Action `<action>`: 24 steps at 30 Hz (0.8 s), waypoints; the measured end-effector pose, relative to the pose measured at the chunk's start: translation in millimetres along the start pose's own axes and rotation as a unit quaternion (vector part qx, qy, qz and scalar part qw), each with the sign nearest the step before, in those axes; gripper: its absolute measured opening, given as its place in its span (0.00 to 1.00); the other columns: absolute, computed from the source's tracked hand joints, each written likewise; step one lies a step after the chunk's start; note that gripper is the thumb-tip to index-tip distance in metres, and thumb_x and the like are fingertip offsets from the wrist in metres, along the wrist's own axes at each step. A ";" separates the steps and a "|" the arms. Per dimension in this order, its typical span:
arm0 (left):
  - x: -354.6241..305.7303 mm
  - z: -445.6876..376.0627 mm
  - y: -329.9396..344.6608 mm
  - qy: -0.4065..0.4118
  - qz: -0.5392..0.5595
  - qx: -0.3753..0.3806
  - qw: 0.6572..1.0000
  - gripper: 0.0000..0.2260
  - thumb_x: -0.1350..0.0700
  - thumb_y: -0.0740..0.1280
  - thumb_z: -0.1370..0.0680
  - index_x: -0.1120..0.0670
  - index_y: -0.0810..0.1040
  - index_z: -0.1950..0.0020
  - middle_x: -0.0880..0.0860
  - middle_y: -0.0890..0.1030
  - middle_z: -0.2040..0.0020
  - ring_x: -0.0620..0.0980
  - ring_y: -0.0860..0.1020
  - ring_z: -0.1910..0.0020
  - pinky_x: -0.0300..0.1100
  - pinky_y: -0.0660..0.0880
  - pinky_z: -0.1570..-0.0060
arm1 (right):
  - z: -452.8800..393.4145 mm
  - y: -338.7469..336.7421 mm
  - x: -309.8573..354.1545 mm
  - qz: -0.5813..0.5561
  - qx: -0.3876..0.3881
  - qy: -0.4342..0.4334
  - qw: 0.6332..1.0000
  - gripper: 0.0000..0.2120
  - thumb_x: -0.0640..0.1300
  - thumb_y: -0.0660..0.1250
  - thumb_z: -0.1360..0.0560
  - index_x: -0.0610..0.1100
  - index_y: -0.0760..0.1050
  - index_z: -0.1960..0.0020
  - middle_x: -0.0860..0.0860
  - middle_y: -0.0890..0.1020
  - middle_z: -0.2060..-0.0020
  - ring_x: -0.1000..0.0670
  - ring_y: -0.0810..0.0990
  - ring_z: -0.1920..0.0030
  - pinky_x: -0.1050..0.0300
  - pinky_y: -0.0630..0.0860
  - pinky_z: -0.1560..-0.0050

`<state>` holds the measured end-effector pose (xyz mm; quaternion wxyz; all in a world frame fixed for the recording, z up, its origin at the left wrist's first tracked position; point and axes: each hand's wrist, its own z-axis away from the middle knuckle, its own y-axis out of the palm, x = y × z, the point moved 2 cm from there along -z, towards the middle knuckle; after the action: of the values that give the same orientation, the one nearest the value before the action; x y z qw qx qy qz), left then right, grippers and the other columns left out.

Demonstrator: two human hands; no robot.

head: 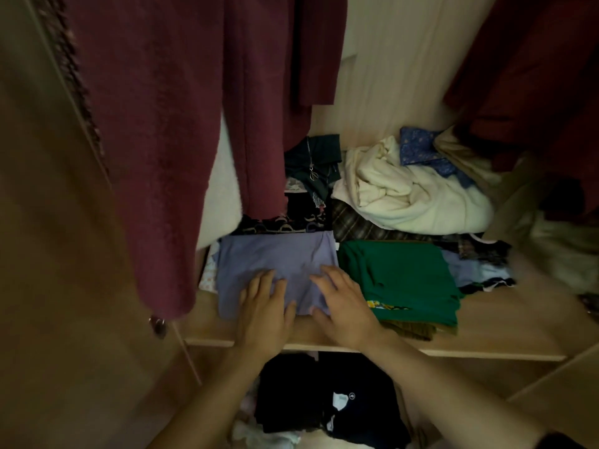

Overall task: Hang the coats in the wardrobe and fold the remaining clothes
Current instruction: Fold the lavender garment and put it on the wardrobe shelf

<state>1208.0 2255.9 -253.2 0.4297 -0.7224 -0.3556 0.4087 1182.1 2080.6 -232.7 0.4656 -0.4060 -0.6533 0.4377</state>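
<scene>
A folded lilac garment (275, 257) lies at the front left of the wardrobe shelf (486, 325). My left hand (264, 311) and my right hand (345, 303) both rest flat on its near edge, fingers straight and spread. Right beside it sits a folded green garment (402, 277) with a yellow print. A maroon coat (162, 124) hangs at the left, its hem reaching down beside the shelf. Another dark red coat (534, 76) hangs at the upper right.
Behind the folded pieces lie a crumpled cream garment (411, 192), a blue patterned cloth (421, 147), a dark zipped top (314, 163) and plaid fabric (363, 225). Dark folded clothes (324, 393) fill the shelf below. The wardrobe door (48, 254) stands open at left.
</scene>
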 end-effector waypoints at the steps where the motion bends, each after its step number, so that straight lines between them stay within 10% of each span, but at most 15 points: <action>1: -2.3 4.6 -4.8 0.003 -0.002 -0.004 1.000 0.25 0.50 0.69 0.22 0.59 0.71 0.27 0.62 0.70 0.27 0.63 0.69 0.29 0.55 0.67 0.31 | 5.9 -3.8 -1.3 -0.005 -0.003 0.004 1.000 0.30 0.54 0.63 0.21 0.49 0.59 0.22 0.47 0.58 0.23 0.46 0.53 0.22 0.53 0.56 0.26; 24: -173.5 214.3 -70.6 -0.071 -0.083 0.013 0.994 0.22 0.45 0.61 0.21 0.51 0.68 0.28 0.55 0.73 0.35 0.60 0.72 0.39 0.55 0.70 0.43 | 261.3 -56.9 -17.7 -0.148 -0.061 -0.028 0.987 0.27 0.52 0.65 0.21 0.47 0.63 0.24 0.47 0.62 0.24 0.48 0.56 0.24 0.46 0.62 0.28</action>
<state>932.8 2203.3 -202.9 0.4452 -0.6535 -0.4391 0.4266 927.5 1997.0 -230.9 0.4814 -0.3200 -0.7442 0.3348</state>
